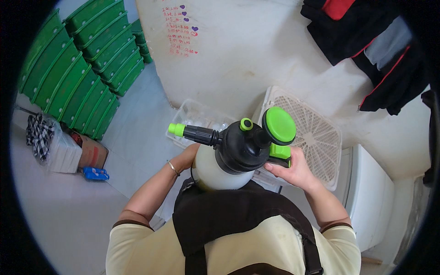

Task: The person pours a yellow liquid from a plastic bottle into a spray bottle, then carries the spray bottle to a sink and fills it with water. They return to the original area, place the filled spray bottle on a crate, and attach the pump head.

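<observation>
A hand-pump pressure sprayer is held upright close against my chest, with a whitish tank, a black collar and a round green pump knob. Its black nozzle with a bright green tip points left. My right hand grips the sprayer's handle below the green trigger. Against the tank's left side is my left hand, a bracelet on its wrist. The tank hides most of its fingers.
Tall stacks of green plastic crates stand at left, beside a cardboard box and a blue package. Ahead are a clear plastic basket and a white lattice crate. A white appliance stands right; dark clothing hangs above.
</observation>
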The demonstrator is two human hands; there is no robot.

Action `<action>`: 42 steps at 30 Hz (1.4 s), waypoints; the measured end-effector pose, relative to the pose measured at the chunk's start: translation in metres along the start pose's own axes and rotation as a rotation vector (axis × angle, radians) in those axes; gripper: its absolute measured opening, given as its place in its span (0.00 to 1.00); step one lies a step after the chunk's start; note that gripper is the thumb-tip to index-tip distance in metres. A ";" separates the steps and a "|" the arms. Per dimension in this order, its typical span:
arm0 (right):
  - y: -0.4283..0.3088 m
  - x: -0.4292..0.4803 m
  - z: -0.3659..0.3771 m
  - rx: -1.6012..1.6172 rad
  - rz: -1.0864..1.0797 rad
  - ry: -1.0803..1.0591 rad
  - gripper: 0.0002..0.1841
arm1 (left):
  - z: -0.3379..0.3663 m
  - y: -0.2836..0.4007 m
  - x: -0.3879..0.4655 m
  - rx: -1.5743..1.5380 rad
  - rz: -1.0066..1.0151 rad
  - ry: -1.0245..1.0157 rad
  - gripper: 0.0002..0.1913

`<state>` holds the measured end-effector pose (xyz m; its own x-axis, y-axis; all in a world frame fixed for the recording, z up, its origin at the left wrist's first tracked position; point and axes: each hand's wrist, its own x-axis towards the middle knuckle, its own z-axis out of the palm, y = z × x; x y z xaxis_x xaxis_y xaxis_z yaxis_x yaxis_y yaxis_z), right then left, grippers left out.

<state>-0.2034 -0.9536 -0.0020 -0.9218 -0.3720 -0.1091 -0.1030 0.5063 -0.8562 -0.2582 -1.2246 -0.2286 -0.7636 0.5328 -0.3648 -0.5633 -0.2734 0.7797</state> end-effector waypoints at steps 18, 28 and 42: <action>0.015 0.035 0.023 0.311 0.100 -0.769 0.14 | 0.032 -0.045 -0.113 -0.164 -0.026 0.269 0.20; -0.052 0.091 0.133 0.235 0.038 -0.817 0.15 | -0.069 -0.050 -0.192 -0.221 0.146 0.428 0.19; -0.167 0.288 0.296 0.322 0.014 -0.737 0.17 | -0.315 0.054 -0.272 -0.072 0.523 1.173 0.21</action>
<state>-0.3414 -1.3753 -0.0402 -0.4267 -0.8422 -0.3297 0.1235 0.3069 -0.9437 -0.1804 -1.6364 -0.2471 -0.6964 -0.6602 -0.2813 -0.1019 -0.2970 0.9494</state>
